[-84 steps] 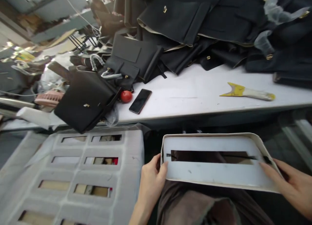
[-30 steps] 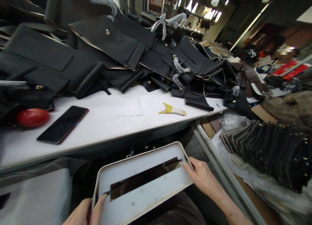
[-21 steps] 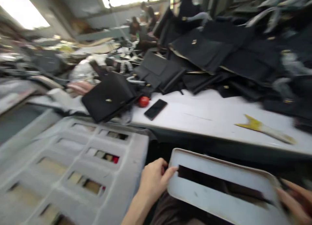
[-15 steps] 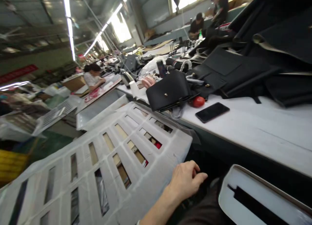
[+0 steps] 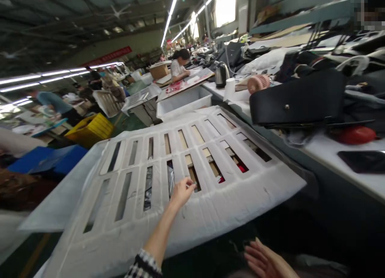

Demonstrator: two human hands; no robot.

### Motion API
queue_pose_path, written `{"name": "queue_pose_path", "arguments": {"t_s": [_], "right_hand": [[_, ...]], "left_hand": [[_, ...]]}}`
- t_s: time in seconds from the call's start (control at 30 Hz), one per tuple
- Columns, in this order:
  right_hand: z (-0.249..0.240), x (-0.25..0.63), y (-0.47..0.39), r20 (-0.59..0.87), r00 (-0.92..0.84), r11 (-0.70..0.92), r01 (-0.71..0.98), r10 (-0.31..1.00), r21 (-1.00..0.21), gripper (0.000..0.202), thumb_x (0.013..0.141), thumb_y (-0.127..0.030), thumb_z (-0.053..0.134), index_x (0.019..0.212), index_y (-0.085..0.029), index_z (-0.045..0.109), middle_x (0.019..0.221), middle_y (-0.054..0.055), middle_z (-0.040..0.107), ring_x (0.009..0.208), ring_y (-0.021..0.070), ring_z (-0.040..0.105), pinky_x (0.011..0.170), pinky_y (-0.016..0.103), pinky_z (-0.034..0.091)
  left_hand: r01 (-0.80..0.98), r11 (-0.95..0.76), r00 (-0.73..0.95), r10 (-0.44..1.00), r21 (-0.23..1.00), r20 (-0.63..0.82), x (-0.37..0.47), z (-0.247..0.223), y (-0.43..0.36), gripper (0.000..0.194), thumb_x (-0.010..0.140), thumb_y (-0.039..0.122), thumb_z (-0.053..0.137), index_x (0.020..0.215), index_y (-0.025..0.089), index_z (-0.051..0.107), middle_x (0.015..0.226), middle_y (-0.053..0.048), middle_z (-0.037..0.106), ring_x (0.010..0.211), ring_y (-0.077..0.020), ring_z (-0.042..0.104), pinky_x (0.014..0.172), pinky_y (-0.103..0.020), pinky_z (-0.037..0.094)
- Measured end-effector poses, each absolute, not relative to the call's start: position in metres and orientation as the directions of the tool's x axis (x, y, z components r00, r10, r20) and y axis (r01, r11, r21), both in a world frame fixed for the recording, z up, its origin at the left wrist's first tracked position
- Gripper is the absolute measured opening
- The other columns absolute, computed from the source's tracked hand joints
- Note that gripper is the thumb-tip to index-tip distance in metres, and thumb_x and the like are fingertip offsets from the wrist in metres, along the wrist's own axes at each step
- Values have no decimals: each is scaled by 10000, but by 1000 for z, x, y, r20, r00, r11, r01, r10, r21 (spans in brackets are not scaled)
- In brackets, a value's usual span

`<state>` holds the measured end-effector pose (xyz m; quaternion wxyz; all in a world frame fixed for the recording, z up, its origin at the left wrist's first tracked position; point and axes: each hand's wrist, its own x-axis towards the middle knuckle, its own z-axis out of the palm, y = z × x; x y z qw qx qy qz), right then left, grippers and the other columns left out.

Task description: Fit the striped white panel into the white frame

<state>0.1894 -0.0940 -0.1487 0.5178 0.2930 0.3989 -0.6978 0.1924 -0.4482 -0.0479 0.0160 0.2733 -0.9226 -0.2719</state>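
Left hand [image 5: 182, 191] fingertips pinched at a slot edge of white padded sheet w/ rectangular cut-outs [image 5: 168, 197], maybe gripping it. Right hand [image 5: 266, 262] spread, empty, low by lap.

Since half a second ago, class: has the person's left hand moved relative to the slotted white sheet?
Yes. The left hand has reached forward from the slotted white sheet's near edge onto it, fingers at a slot.
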Motion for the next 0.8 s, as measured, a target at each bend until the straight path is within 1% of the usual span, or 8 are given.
{"name": "queue_pose_path", "arguments": {"t_s": [0.1,0.23,0.33,0.47,0.53,0.63,0.73,0.8], "right_hand": [[-174,182,-146,-798,-309,-142,951,-517,-276,719,563,-491,899,1100,-131,585,1120,161,677,1055,309,661,899,352,569],[-183,185,-197,-743,-385,-160,920,-547,-358,609,619,-453,889,1046,-127,601,961,102,711,978,283,686,881,337,571],[-183,190,-223,-762,-437,-200,899,-478,-390,612,590,-404,908,1045,-136,600,928,78,714,907,276,696,787,330,594],[-181,194,-240,-788,-530,-276,845,-314,-458,631,533,-268,920,1053,-148,583,900,39,705,771,236,689,692,327,613],[-176,194,-238,-769,-578,-292,812,-273,-506,655,512,-266,922,1061,-137,590,945,49,698,777,237,684,668,320,617],[-164,192,-222,-748,-625,-288,775,-223,-562,735,457,-297,936,1091,-138,599,1058,84,679,802,260,681,600,311,613],[-160,190,-194,-787,-596,-232,797,-157,-557,878,378,-304,940,1164,-160,575,1211,124,630,816,288,683,547,319,614],[-166,188,-172,-817,-565,-180,821,-120,-541,997,341,-294,928,1248,-176,534,1303,149,580,871,332,684,584,361,637]], "left_hand": [[-596,625,-756,-647,504,-93,236,-49,-504,179,894,281,600,1000,144,645,978,-59,700,793,-156,644,799,-316,487],[-715,504,-598,-800,484,-51,292,-52,-572,238,918,326,607,1050,129,631,1029,-73,681,921,-191,647,894,-397,497],[-768,426,-501,-865,479,-34,320,-56,-611,273,927,371,601,1052,130,633,1035,-73,675,979,-206,639,923,-423,495],[-818,327,-386,-922,474,-29,334,-65,-651,284,930,382,600,1059,130,631,1037,-72,665,934,-199,645,870,-416,528],[-838,284,-325,-946,466,-6,337,-66,-671,283,930,362,604,1094,133,620,1065,-76,657,947,-200,641,865,-413,534],[-866,240,-238,-969,439,59,343,-57,-706,314,931,350,602,1165,140,595,1143,-91,634,1030,-222,621,917,-441,513],[-896,201,-166,-979,395,121,353,-43,-740,367,927,353,605,1223,140,567,1240,-113,589,1125,-253,577,975,-482,473],[-916,168,-120,-981,364,151,363,-36,-758,404,918,355,614,1257,146,548,1310,-124,543,1184,-274,537,1000,-501,451]]}}
